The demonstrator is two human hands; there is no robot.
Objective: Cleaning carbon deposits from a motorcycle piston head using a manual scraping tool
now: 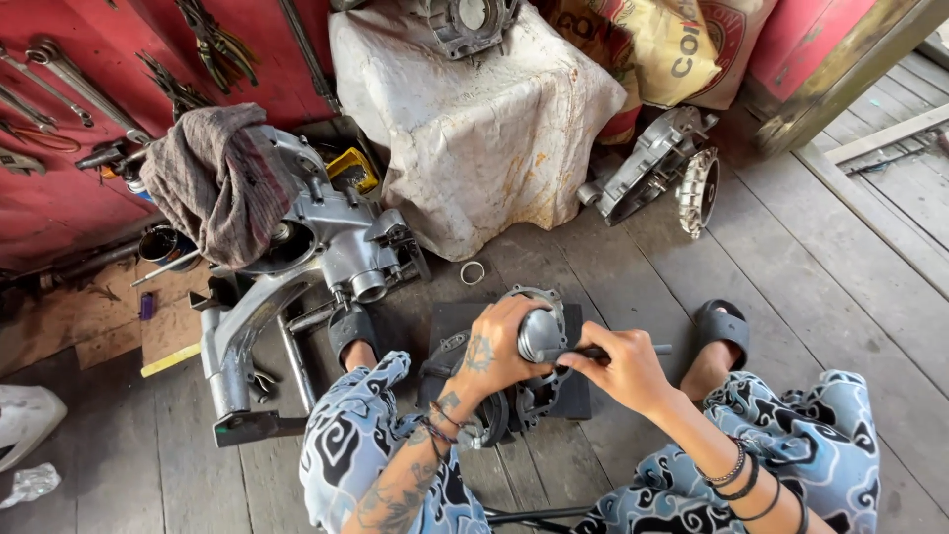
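Grey metal fills the middle of the view: an engine cover (529,371), ringed by a thin gasket outline, lies on a dark mat (578,396) on the plank floor (811,297), between the person's knees. Everything else sits relative to that cover.

The left hand (499,346) is closed over the top of a rounded metal piece (539,334) that stands on the cover, fingers wrapped down around it so most of it is hidden. The right hand (618,366) is just to the cover's right, closed in a fist around the dark handle of a slim tool (633,350), whose shaft runs level toward the rounded piece; the tip is hidden behind the left hand, so I cannot tell where it engages.

To do this well, my judgement is that the left hand should press straight down to keep the piece from rocking, while the right keeps the tool square to it, since a tilted shaft could slip and mar the cover's mating face.

Up and to the left of the cover rests a larger engine casing (326,247) with a striped rag (217,178) draped over it. A small metal ring (473,273) lies just beyond the cover, and another casing (657,163) leans farther off to the upper right.
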